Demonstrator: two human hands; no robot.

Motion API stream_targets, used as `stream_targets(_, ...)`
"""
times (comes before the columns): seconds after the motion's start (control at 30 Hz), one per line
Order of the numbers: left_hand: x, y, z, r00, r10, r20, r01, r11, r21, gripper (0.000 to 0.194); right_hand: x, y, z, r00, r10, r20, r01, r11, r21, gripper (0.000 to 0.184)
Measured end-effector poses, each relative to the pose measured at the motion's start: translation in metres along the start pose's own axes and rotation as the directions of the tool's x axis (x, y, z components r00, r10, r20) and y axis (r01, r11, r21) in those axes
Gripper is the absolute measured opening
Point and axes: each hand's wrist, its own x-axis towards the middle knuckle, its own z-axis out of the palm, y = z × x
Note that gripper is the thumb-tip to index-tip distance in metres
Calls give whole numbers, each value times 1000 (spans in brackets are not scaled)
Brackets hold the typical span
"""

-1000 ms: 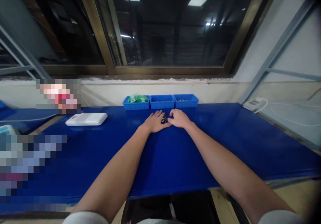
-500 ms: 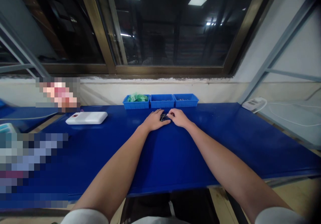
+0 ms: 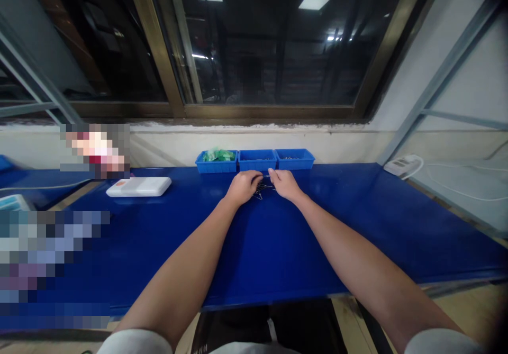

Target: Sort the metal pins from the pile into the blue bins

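Near the back of the blue table, my left hand (image 3: pixel 241 187) and my right hand (image 3: pixel 286 183) face each other with bent fingers. A thin, shiny metal piece (image 3: pixel 266 176) spans the small gap between their fingertips, pinched at both ends; its exact kind is too small to tell. Just below it lies a loose pile of thin, dark and silvery metal pieces (image 3: pixel 259 192), partly hidden behind my left fingers.
Three blue bins line the wall: the left bin (image 3: pixel 200 166) holds green bags, the middle bin (image 3: pixel 257 166) and right bin (image 3: pixel 296 164) small metal parts. A white oblong device (image 3: pixel 138 187) lies left, a white power strip (image 3: pixel 402 164) right. Blurred patches cover the far left.
My left hand has lifted from lying flat around the pile to a pinch. My right hand has raised one thin metal piece from the pile, and both hands now hold it.
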Motion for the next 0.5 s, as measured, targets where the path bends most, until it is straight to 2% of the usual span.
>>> stream_targets(0.1, 1, -1, 0, 1000, 12, 3, -12, 999, 35, 22, -1, 0, 1, 1000, 22, 7, -23, 998, 59, 51)
stream_targets(0.27, 2, -1, -1, 1000, 1, 3, -2, 997, 79, 23, -2, 1, 1, 1000, -21, 21, 18, 991, 132, 36)
stream_targets(0.5, -1, 1, -1, 998, -9, -55, 11, 999, 32, 23, -1, 2, 2, 999, 6, 38, -11, 990, 140, 43)
